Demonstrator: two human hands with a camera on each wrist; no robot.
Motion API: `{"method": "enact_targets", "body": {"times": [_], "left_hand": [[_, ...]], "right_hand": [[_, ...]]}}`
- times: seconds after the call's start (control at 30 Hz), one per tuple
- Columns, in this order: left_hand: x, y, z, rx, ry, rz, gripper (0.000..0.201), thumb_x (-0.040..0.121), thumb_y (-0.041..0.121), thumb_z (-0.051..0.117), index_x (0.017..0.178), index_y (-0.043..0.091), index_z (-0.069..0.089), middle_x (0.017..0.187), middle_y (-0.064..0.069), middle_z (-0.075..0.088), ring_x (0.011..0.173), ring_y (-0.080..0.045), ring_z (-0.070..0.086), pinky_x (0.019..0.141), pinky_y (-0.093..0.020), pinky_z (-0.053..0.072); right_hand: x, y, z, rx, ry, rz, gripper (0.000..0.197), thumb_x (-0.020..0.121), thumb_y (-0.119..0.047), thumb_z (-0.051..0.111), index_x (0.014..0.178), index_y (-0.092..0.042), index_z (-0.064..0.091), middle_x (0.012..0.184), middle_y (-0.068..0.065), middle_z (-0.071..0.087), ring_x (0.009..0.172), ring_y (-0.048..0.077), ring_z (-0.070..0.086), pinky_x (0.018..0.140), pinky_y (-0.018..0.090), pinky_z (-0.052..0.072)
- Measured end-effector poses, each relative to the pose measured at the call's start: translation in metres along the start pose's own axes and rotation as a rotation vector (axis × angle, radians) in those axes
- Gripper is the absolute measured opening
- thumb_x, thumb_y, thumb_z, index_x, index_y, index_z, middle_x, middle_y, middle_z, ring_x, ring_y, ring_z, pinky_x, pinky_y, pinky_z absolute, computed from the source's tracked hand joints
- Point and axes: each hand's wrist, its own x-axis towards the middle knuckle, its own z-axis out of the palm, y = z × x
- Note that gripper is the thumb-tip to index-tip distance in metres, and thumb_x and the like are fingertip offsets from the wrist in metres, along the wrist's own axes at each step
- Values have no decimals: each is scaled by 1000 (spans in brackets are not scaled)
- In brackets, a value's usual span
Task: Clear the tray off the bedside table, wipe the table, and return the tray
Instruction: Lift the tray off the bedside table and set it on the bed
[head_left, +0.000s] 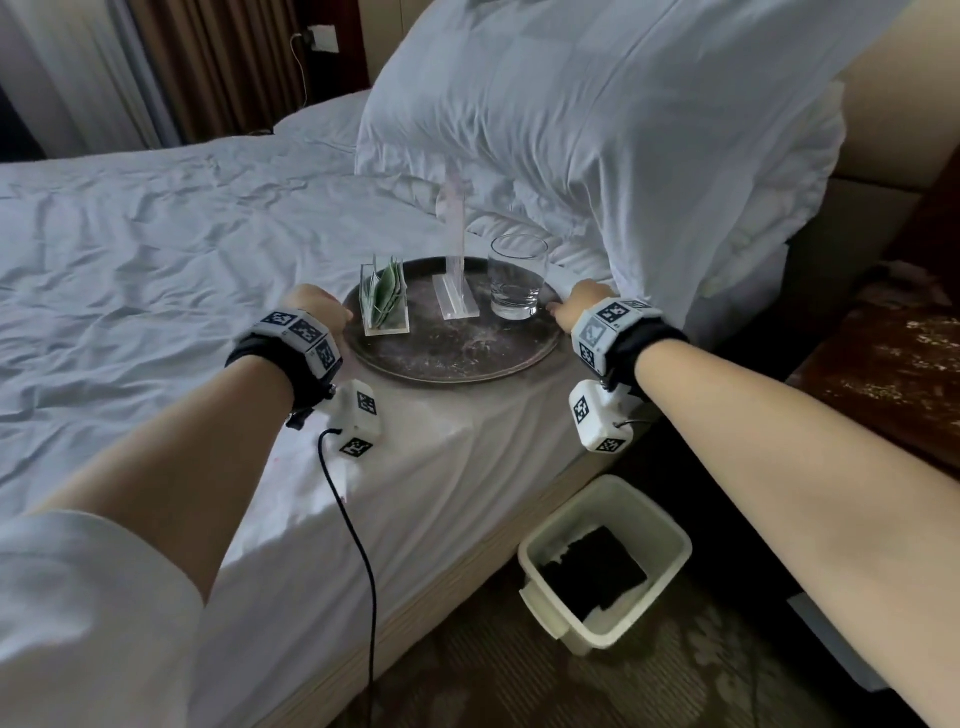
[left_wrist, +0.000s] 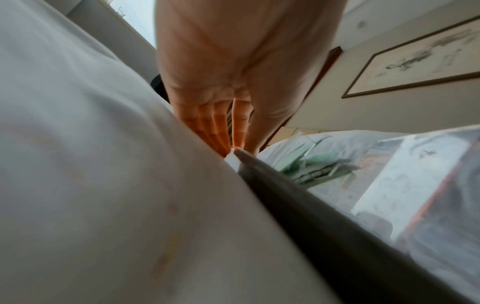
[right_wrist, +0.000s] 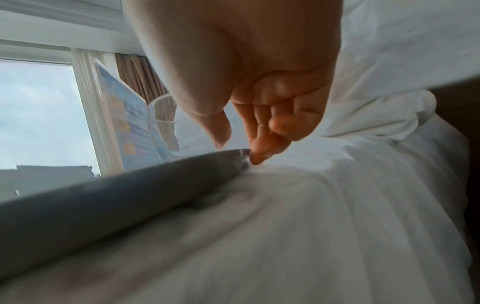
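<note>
The tray (head_left: 452, 358) lies on the bed (head_left: 156, 249) by the pillow (head_left: 597, 130), carrying a glass (head_left: 517, 278), a card holder (head_left: 384, 301) and a clear stand (head_left: 456, 260). The left hand (head_left: 317, 309) has straight fingers tucked at the tray's left rim; the right hand (head_left: 582, 301) pinches its right rim.

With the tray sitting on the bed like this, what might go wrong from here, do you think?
1. The tray rests on soft, rumpled bedding; the tall acrylic stand might topple if the tray tilts.
2. The glass appears to hold water and stands near the right rim, by the pillow; a wobble could wet the linen.
3. The left hand and right hand sit at opposite rims; an uneven lift or release could slide the packet holder.
</note>
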Motion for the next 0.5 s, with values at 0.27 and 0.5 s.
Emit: {"method": "enact_targets", "body": {"times": [0.27, 0.5], "left_hand": [[-25, 25, -10, 23, 31, 38, 17, 76, 7, 58, 83, -4, 69, 73, -16, 59, 69, -28, 54, 65, -33, 46], [-67, 67, -7, 15, 80, 157, 16, 85, 7, 52, 89, 2, 67, 88, -19, 63, 84, -32, 61, 74, -32, 48]], "right_hand": [[-28, -1, -42, 72, 18, 1, 37, 91, -41, 49, 82, -8, 63, 89, 11, 65, 91, 32, 59, 76, 29, 40], [-58, 9, -68, 22, 38, 20, 29, 85, -37, 56, 90, -10, 64, 95, 15, 66, 89, 31, 62, 78, 29, 45]]}}
